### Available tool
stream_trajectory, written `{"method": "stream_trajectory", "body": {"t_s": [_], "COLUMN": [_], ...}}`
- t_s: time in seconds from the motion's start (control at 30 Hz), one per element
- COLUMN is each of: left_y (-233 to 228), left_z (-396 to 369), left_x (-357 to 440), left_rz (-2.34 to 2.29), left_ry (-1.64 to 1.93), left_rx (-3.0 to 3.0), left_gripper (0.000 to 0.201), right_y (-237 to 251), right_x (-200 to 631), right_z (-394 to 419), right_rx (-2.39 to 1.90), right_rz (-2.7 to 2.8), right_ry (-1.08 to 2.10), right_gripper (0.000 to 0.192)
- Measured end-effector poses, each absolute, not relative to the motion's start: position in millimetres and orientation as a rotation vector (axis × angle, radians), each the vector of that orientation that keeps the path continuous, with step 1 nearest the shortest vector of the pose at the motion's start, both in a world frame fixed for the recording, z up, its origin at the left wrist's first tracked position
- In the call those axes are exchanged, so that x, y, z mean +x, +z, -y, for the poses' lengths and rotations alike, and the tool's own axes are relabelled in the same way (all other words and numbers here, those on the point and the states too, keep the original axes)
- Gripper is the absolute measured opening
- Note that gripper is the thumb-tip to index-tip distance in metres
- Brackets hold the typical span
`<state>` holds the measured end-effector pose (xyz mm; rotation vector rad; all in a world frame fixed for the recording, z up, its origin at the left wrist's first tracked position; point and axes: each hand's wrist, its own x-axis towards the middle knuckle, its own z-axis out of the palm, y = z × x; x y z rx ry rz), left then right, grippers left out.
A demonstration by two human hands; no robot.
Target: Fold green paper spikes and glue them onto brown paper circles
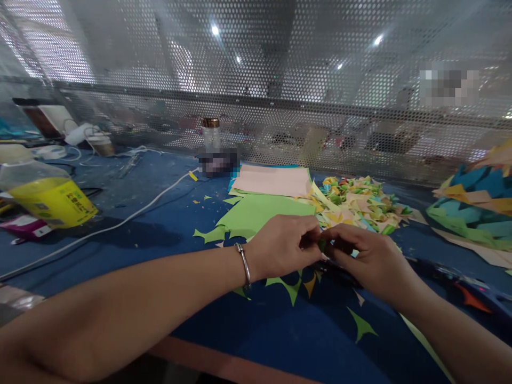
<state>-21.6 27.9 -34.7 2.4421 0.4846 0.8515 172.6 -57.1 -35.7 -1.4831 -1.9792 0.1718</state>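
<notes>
My left hand [286, 242], with a silver bracelet at the wrist, is closed in a pinch over the middle of the blue table. Against its fingertips come those of my right hand [370, 256], also pinched. Something small and greenish shows between them, but the fingers hide most of it. Just beyond my left hand lies a light green paper sheet [260, 209] with cut edges. Behind my right hand is a heap of small folded paper pieces [360, 202] in green, peach and yellow. Green paper scraps [362, 325] lie below the hands.
Peach sheets [274, 180] lie behind the green one. A yellow-labelled bottle [52, 200] stands left, near a white cable [140, 216]. Layered paper shapes [476, 213] are at right, above a long dark object [444, 274]. Perforated metal [256, 64] closes off the back.
</notes>
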Motion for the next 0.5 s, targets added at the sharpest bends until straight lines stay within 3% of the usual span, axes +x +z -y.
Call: {"method": "stream_trajectory", "body": {"t_s": [0.5], "left_y": [-37.5], "left_z": [-33.5], "left_x": [-19.8], "left_rz": [-0.492], "left_ry": [0.795], "left_rx": [2.641], "left_gripper": [0.006], "right_y": [-37.2], "right_x": [177.7], "right_z": [54.7], "right_rx": [-1.432], "right_rz": [2.072], "right_ry": [0.027], "right_gripper": [0.021]}}
